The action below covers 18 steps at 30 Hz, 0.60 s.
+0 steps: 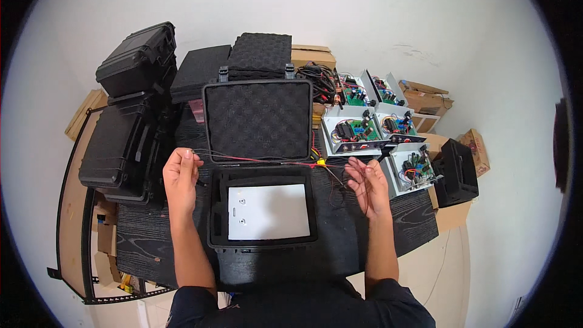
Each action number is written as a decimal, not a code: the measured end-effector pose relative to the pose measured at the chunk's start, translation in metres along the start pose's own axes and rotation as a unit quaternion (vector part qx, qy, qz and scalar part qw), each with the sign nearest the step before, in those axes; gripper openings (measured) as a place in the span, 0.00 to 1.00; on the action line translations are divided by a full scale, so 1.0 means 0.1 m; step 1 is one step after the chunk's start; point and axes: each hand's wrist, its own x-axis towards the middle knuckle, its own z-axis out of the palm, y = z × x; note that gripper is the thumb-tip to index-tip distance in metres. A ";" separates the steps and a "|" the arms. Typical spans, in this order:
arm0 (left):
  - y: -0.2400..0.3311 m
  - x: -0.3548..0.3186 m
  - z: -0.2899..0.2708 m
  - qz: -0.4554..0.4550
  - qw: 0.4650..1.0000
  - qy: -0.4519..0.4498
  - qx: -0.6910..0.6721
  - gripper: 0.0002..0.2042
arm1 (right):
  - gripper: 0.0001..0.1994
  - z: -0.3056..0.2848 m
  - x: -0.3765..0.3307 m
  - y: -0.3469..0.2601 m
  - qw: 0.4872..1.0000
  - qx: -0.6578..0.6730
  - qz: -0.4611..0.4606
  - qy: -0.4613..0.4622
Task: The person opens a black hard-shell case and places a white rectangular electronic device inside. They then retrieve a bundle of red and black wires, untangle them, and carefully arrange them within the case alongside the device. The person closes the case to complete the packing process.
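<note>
A thin bundle of red and black cable (255,159) stretches sideways in front of me, over the hinge side of an opened black hard case (314,206). My left hand (182,170) pinches the cable's left end between thumb and fingertips. My right hand (368,185) is at the other end, palm partly turned up, thumb and forefinger together and the other fingers loosely curled; its exact grip on the cable is hard to see. A yellow tag or sleeve (320,162) is on the cable near the right hand. Inside the case lies a flat white panel (273,212) set in black foam.
Closed black cases (121,146) are stacked at the left. Black foam sheets (261,51) lie behind the opened lid. Several grey metal housings with circuit boards (358,130) fill the right back, beside coiled black cables (319,82). A black box (456,173) stands at the far right.
</note>
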 end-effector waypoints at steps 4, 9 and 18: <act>0.00 -0.01 0.01 -0.002 1.000 -0.024 0.005 0.14 | 0.02 -0.03 0.02 0.07 0.991 0.118 -0.046 -0.031; 0.05 -0.03 0.02 0.006 0.999 -0.027 0.032 0.14 | 0.02 -0.12 0.07 0.18 0.991 0.109 -0.041 0.071; 0.10 0.01 -0.12 0.049 0.997 0.053 0.030 0.13 | 0.02 -0.36 0.14 0.14 0.932 -0.323 -0.138 0.083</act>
